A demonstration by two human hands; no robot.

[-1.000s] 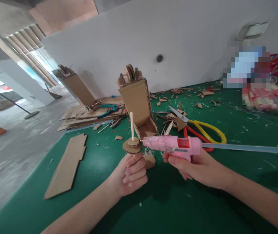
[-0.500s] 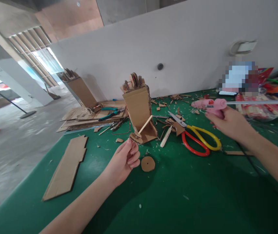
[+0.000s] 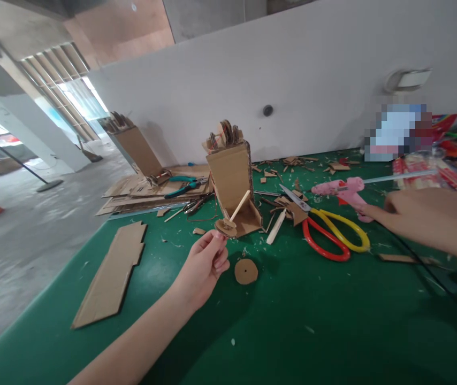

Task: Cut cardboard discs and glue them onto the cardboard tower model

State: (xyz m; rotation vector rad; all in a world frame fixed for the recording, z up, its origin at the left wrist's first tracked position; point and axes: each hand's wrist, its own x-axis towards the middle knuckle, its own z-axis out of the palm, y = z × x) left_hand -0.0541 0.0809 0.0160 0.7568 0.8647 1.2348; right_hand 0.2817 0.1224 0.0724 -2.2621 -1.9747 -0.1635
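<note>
My left hand (image 3: 206,262) is closed, its thumb and fingers pinching the edge of a small cardboard disc (image 3: 226,229). A thin wooden stick (image 3: 240,206) rises at a slant from that disc. On the right, my right hand (image 3: 425,214) is slightly blurred, with one digit stretched out to touch the lower end of the handle of a pink glue gun (image 3: 343,188). The fingers are not wrapped round the handle. A clear glue stick (image 3: 397,176) juts from the gun's back. Below my left hand's fingertips, a cardboard disc with a centre hole (image 3: 246,271) lies flat on the green table.
An upright cardboard stand (image 3: 230,174) is behind the held disc. Red-and-yellow scissors (image 3: 335,235), cardboard scraps and a pale wooden tool (image 3: 276,226) lie right of it. Teal pliers (image 3: 182,187) rest on stacked cardboard at the left, near a flat cardboard piece (image 3: 110,275).
The glue gun has moved down towards the table, and my right hand has loosened from its handle and drawn back to the right. My left hand still holds the disc; the view has shifted slightly.
</note>
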